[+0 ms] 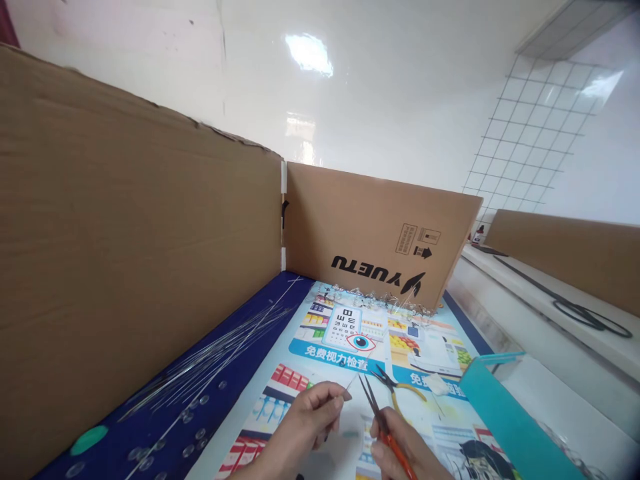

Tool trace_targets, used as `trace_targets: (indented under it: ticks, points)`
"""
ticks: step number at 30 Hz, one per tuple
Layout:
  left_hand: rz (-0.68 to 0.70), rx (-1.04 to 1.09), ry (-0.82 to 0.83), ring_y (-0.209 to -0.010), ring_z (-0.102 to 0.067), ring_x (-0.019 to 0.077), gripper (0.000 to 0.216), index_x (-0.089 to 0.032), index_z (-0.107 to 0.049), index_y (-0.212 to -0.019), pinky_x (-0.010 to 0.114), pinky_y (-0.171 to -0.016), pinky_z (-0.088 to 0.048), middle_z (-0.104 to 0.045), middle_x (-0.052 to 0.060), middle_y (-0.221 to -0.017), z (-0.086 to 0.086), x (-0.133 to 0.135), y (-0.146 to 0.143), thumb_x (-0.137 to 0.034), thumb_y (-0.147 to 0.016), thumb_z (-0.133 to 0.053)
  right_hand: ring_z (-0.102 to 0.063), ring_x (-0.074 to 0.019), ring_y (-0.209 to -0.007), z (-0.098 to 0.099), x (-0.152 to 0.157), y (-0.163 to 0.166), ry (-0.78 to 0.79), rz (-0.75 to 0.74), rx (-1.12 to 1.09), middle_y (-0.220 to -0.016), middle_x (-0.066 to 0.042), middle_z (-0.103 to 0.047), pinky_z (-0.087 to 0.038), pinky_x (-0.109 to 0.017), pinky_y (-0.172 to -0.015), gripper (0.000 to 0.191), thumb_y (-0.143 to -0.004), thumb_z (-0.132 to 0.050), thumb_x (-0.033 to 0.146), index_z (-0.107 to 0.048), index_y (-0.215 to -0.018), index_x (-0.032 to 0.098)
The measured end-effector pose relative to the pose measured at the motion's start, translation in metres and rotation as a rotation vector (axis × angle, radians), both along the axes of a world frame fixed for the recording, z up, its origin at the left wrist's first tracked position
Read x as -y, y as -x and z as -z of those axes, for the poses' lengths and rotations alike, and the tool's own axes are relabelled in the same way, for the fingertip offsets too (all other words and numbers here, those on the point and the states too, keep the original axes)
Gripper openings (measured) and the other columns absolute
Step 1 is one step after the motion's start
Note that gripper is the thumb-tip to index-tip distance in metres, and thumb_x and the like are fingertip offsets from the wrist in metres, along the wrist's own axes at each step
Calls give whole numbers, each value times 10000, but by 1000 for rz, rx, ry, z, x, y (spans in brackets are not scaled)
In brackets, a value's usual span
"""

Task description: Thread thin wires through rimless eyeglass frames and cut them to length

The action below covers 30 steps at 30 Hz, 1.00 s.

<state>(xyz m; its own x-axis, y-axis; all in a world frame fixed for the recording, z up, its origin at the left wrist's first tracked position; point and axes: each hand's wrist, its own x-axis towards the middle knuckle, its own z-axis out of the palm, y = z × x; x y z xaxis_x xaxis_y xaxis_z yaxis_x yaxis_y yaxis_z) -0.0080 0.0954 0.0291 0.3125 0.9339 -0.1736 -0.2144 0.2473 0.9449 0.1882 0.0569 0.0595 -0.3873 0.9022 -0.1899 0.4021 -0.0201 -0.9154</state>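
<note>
My left hand (305, 423) is at the bottom centre, fingers pinched on a thin wire (373, 350) that runs up and to the right over the printed mat (320, 360). Beside it, my right hand (400, 450) grips orange-handled pliers (377, 417) whose dark jaws point up toward the wire, close to my left fingertips. A second pair of pliers with yellow handles (400, 390) lies on the mat just beyond the hands.
Tall cardboard walls (125, 253) (370, 237) enclose the left and back. A bundle of long thin wires (220, 353) and several clear beads (193, 417) lie on the blue mat edge. A teal tray (505, 420) sits at right. Scissors (585, 313) rest on the white ledge.
</note>
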Motion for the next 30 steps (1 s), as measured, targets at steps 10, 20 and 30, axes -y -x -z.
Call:
trace_targets:
  ticks: [10, 20, 30]
  points:
    - [120, -146, -167, -397, -295, 55, 288, -140, -661, -862, 196, -419, -196, -485, -48, -499, 3, 7, -4, -385, -722, -601, -337, -97, -585, -15, 5, 4, -58, -152, -5, -671, 47, -352, -307, -212, -550, 498, -738, -472, 660, -444, -912, 194]
    - [130, -137, -149, -453, -377, 84, 278, -134, -668, -818, 202, -453, -247, -507, -33, -516, -7, 13, -6, -367, -677, -615, -344, -105, -636, -14, 5, 4, -81, -160, -23, -734, 29, -386, -326, -207, -581, 378, -794, -495, 544, -448, -912, 189]
    - [149, -142, -191, -473, -406, 89, 207, -130, -673, -808, 207, -495, -299, -512, -28, -528, 3, 9, -5, -290, -716, -578, -370, -111, -627, -5, 3, 1, -156, -112, 98, -690, 39, -407, -331, -200, -579, 404, -760, -522, 574, -477, -881, 192]
